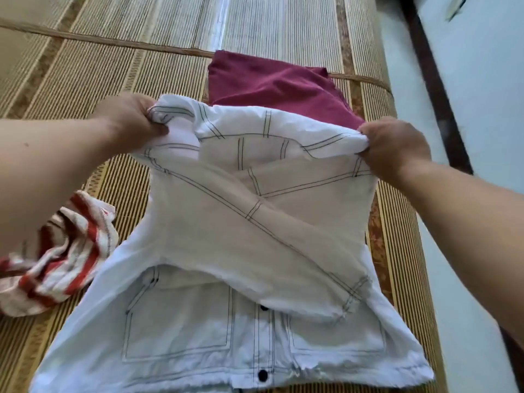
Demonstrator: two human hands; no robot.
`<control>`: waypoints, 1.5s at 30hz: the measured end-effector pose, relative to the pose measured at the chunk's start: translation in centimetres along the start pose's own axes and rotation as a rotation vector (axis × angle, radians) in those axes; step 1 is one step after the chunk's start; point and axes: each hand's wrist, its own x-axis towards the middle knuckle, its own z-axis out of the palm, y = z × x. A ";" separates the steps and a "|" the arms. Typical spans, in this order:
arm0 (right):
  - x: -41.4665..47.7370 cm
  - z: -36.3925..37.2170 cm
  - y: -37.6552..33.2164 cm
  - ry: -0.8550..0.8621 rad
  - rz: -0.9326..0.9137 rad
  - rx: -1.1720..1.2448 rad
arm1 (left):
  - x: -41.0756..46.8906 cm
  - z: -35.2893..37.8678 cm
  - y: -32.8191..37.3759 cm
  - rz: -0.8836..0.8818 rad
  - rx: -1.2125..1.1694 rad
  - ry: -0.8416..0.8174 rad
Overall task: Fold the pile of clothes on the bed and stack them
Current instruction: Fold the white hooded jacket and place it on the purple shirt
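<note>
- Risk: the sleeves (255, 217) lie crossed and loose on the jacket (198, 330). Tipping the far end over to fold it could slide them off and undo the fold.
- Risk: an uneven pull between the hands would probably skew the fold line.
- Risk: the raised far edge hides the near part of the maroon cloth (272, 80); a drag might ruffle it.
- Left hand (130, 120): fingers curled tight, gripping the jacket's far left corner.
- Right hand (394, 143): fingers bunched on the far right corner.
- Jacket lies on the mat (99, 66), buttons up, far end lifted. Striped cloth (56, 251) sits crumpled just beside it, left.
</note>
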 end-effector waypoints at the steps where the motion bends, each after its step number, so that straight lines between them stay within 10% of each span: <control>1: 0.0 -0.6 0.1 0.032 0.001 -0.013 | 0.2 -0.7 0.3 0.037 0.016 0.035; 8: -6.3 -3.6 0.2 0.252 -0.102 0.020 | -4.7 -3.0 -0.2 0.462 0.212 0.254; 15: -18.8 0.7 -1.5 0.203 -0.340 0.005 | -16.1 -0.2 -5.4 0.845 0.328 -0.055; 21: -26.8 7.7 -5.9 -0.483 0.013 0.045 | -22.6 7.5 -8.1 0.471 0.678 -0.611; 26: -23.8 8.5 -10.3 0.130 0.203 0.321 | -19.9 9.2 -4.1 0.745 0.293 -0.006; 28: -20.9 8.8 -12.0 0.086 0.283 0.396 | -17.5 9.9 -2.3 0.660 0.288 0.066; 34: -17.7 13.3 -11.1 -0.677 0.256 0.261 | -12.8 12.4 -4.5 0.286 0.641 -0.509; 38: -18.5 13.9 -8.8 -0.773 0.203 0.156 | -14.9 13.3 -8.4 0.187 0.592 -0.635; 45: -17.8 11.9 -12.1 -0.740 0.337 0.280 | -17.0 10.2 -10.4 -0.067 -0.035 -0.038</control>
